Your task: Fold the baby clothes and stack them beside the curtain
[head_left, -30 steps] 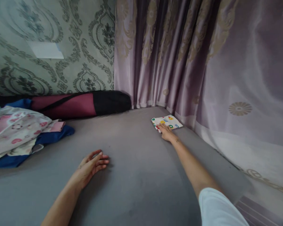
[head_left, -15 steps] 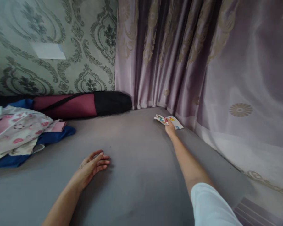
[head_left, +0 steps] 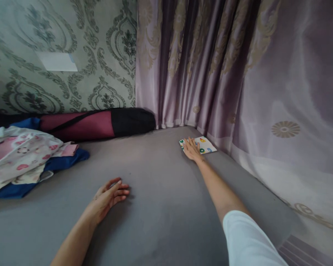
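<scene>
A white folded cloth with a colourful print (head_left: 208,145) lies flat at the far right corner of the grey sheet (head_left: 155,192), close to the curtain. On its left part rests my right hand (head_left: 192,149), palm down with the fingers spread. Part of the cloth is hidden under that hand. My left hand (head_left: 111,195) is at the front left, just over the sheet, its fingers apart and slightly bent, holding nothing.
A pile of clothes (head_left: 24,155), white-pink print over blue, lies at the left. Behind it a long maroon and black bag (head_left: 80,125) runs along the patterned wall. The purple curtain (head_left: 266,111) hangs down the right side.
My right hand has let go of the cloth's edge and now lies flat on it, a little further left. The cloth's raised part has come down flat. My left hand has hardly moved.
</scene>
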Demonstrator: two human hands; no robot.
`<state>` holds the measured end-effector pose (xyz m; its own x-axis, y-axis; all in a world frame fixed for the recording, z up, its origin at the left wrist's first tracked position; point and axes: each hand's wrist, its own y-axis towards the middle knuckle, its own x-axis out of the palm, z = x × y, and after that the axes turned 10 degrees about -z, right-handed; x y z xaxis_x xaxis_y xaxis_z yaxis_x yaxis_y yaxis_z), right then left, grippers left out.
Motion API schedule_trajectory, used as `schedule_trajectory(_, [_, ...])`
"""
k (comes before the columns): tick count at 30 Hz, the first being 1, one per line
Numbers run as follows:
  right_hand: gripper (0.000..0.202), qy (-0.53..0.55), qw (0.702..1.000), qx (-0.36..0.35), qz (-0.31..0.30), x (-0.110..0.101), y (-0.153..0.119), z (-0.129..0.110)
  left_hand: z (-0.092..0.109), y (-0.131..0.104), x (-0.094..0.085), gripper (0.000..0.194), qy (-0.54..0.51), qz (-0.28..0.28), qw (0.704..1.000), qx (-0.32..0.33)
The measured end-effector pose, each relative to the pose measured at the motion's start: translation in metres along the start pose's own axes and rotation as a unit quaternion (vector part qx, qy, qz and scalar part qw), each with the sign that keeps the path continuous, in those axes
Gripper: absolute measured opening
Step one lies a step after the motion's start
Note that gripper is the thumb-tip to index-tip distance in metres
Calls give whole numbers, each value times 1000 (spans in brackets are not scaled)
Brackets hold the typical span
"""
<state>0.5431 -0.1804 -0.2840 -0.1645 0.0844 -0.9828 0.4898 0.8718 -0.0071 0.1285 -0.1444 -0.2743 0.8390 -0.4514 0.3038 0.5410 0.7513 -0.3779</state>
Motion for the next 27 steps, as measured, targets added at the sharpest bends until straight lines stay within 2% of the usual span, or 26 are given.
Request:
schedule_trajectory(3, [55, -31, 999, 0, 9, 10, 7, -6, -2, 2, -2, 35, -2, -6, 1000, 4])
schedule_trajectory(7, [56, -19, 994, 53, -98, 11, 24, -5, -3, 3, -4, 39, -7, -7, 1000, 1])
schedule_trajectory(9, [56, -10, 991, 61, -117, 6, 30, -1, -3, 2, -4, 39, -6, -5, 1000, -1])
schedule_trajectory(11, [57, -6, 993, 76, -96, 3, 33, 4, -3, 0, -3, 38, -2, -6, 1000, -3])
schedule_trajectory(15, [57, 3, 990, 142, -10, 4, 29, 20, 0, 0, -1, 37, 3, -3, 1000, -9])
schedule_trajectory(19, [54, 30, 987, 158, -29, -1, 29, 34, 0, 0, 0, 40, 1, 0, 1000, -10])
schedule_trajectory(21, [55, 32, 985, 171, -9, -6, 29, 41, 0, 1, -1, 42, -1, -3, 1000, -9])
schedule_trajectory(24, [58, 31, 975, 209, 61, -6, 23, 55, -1, 0, 0, 42, -3, -1, 1000, -10])
schedule_trajectory(27, [56, 62, 969, 229, 64, 1, 18, 72, 1, 0, 1, 41, -6, -1, 1000, -7])
